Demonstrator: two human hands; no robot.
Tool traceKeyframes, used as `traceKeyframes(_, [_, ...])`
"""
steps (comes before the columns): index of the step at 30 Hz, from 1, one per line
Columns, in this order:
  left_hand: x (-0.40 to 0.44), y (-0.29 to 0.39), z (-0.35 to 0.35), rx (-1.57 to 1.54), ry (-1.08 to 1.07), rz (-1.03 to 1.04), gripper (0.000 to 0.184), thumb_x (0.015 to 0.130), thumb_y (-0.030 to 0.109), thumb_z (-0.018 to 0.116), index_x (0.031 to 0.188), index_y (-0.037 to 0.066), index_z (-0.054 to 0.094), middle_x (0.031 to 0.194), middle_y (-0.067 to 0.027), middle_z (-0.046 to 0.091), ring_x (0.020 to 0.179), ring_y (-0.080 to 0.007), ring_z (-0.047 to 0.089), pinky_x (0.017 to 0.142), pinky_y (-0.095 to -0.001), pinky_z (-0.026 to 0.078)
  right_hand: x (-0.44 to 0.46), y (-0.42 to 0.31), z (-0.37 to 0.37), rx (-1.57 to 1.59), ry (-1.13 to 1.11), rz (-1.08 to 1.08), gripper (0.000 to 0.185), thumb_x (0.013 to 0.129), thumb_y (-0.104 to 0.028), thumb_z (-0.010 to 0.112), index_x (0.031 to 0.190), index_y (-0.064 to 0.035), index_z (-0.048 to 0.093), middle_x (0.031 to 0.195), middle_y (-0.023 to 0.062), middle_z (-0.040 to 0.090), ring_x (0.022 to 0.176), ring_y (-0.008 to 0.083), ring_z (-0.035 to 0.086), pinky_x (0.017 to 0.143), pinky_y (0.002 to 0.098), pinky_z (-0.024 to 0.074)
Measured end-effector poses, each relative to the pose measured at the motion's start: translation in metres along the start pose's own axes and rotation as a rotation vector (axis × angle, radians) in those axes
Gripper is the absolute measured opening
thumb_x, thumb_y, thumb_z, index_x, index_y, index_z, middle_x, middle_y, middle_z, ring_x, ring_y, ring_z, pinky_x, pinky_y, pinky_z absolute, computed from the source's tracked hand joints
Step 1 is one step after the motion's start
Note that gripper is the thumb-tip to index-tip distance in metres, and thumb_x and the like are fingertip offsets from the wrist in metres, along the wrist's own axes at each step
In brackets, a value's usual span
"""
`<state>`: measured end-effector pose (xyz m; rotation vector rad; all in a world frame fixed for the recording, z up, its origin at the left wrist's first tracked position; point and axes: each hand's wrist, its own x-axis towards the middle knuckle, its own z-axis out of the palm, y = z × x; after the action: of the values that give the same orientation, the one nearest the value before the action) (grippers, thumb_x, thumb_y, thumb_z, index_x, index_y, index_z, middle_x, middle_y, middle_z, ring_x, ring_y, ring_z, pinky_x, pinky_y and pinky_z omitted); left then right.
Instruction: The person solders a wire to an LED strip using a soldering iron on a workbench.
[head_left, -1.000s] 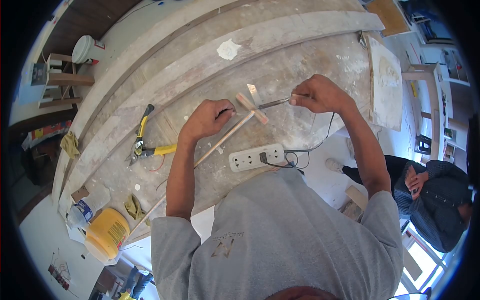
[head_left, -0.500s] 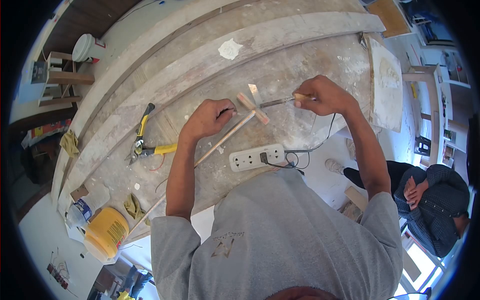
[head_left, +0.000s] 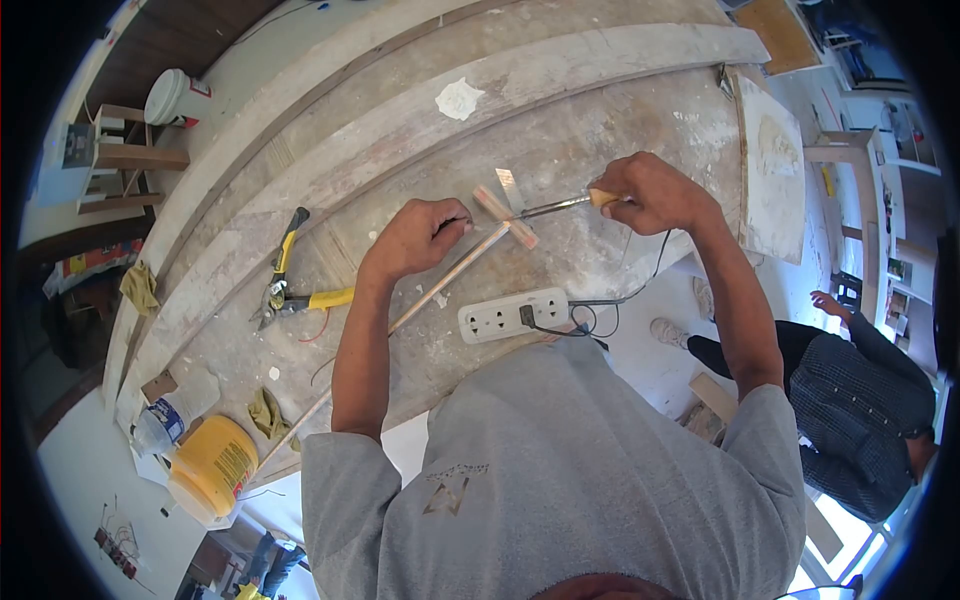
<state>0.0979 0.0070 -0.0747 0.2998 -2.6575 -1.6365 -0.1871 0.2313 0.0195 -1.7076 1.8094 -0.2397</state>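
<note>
Head view: right hand [head_left: 652, 192] holds tool [head_left: 562, 206]; yellow tub [head_left: 213, 462], contents unclear.

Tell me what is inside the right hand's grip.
The right hand closes around a tool's tan handle; its front end shows, with a metal shaft extending from it. The hand covers the rest of the handle, so its full shape cannot be seen.

Wht bucket [head_left: 175, 98] sits nr wooden frame [head_left: 140, 158]; yel. tub [head_left: 215, 455] sits beside plastic btl. [head_left: 155, 430]; person in dk. top [head_left: 860, 405] stands at R.
</note>
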Motion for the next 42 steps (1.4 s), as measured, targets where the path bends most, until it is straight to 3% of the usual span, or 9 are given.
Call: traceKeyframes(42, [-0.0002,0.0004,-0.0011,-0.001,-0.004,0.015,0.012,0.094,0.011,0.065,0.096,0.001,0.07,0.085,-0.0191,0.073,0.077,-0.0375,0.069,0.071,-0.0426,0.053,0.0027,0.0006,-0.002,-0.034,-0.032,0.018,0.034,0.075,-0.014,0.073,0.104,0.0014,0.075,0.088,0.0201,0.069,0.087,0.0413,0.067,0.08,0.0493,0.0504])
